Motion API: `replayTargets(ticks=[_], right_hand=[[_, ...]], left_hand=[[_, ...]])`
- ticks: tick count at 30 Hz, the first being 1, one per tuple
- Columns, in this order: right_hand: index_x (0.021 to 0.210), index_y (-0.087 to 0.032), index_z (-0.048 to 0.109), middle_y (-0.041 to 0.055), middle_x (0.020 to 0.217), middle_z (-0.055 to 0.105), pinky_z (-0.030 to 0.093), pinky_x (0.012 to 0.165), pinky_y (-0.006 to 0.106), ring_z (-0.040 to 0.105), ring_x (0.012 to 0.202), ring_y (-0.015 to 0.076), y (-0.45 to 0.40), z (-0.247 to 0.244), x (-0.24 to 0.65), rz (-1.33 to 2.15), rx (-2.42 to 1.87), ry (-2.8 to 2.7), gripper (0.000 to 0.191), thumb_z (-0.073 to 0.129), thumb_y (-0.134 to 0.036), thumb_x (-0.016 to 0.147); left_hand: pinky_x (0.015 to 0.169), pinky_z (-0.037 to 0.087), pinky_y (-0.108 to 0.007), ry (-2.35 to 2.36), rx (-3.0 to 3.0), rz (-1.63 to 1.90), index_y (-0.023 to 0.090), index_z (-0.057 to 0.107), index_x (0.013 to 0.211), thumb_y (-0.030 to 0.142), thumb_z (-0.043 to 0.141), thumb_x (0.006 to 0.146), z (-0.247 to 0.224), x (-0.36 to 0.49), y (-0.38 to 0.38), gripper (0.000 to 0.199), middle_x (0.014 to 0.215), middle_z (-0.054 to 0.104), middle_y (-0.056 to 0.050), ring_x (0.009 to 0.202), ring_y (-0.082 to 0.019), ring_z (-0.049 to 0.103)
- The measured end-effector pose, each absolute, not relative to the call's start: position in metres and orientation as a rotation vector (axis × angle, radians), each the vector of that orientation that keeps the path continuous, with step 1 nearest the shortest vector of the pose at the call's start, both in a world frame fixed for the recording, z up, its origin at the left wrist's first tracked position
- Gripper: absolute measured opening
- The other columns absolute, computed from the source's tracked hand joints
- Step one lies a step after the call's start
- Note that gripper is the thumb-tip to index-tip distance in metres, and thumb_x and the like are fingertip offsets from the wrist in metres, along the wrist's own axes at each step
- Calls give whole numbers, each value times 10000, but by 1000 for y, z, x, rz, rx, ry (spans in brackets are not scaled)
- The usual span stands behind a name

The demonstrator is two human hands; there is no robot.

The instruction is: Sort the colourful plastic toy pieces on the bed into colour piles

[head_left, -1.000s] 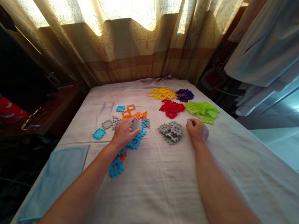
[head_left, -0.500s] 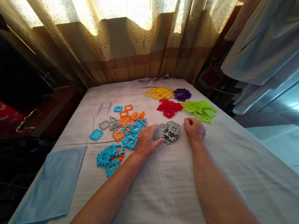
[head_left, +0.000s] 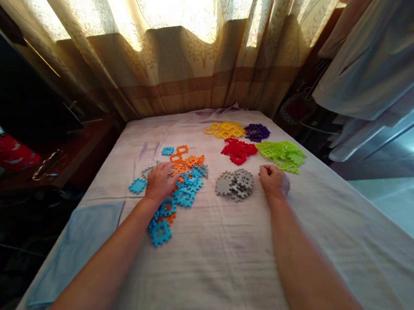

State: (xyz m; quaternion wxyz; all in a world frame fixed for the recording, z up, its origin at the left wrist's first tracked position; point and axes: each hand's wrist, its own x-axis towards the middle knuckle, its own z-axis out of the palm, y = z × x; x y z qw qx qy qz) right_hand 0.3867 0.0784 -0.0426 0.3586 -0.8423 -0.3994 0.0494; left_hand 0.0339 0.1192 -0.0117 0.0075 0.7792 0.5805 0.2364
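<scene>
My left hand (head_left: 161, 181) is over the mixed pile, its fingers apart above grey and orange pieces, hiding some of them. Blue pieces (head_left: 185, 197) and orange pieces (head_left: 178, 164) lie around it. A grey pile (head_left: 235, 185) sits mid-table, touched by neither hand. Just right of it rests my right hand (head_left: 275, 181), curled closed; anything inside it is hidden. Beyond are a red pile (head_left: 238, 150) and a lime green pile (head_left: 283, 156).
Yellow pieces (head_left: 224, 130) and dark purple pieces (head_left: 257, 132) lie at the back right of the bed-like surface. A light blue cloth (head_left: 76, 247) is spread at the left. A curtain (head_left: 191, 73) hangs behind.
My left hand has moved left from the grey pile to the mixed pile. My right hand stays closed beside the grey pile. The view has shifted slightly.
</scene>
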Motion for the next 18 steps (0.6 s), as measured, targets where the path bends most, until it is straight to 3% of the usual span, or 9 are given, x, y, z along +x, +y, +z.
replayTargets(ticks=[5,8,18], right_hand=[[990,-223,762,40,820,728,357,645,265,573,752,186,77,-40,385,149,-2181,-1043,290,523,-333,867],[995,-225,761,39,821,728,357,649,265,575,760,184,77,-40,385,147,-2186,-1048,286,526,-328,868],[963,-208,756,44,827,729,337,622,271,568,730,179,78,-40,386,154,-2203,-1052,281,521,-337,878]], left_hand=[[1077,396,-428,2232,2180,340,181,566,1314,410,580,818,-10,-32,144,546,1437,536,-145,1311,-322,500],[1049,417,-377,2231,2089,193,192,560,1330,456,553,825,-11,-49,151,571,1432,558,-117,1306,-301,517],[950,466,-343,2274,2082,229,187,598,1307,510,509,840,-12,-55,143,575,1290,664,-112,1171,-294,612]])
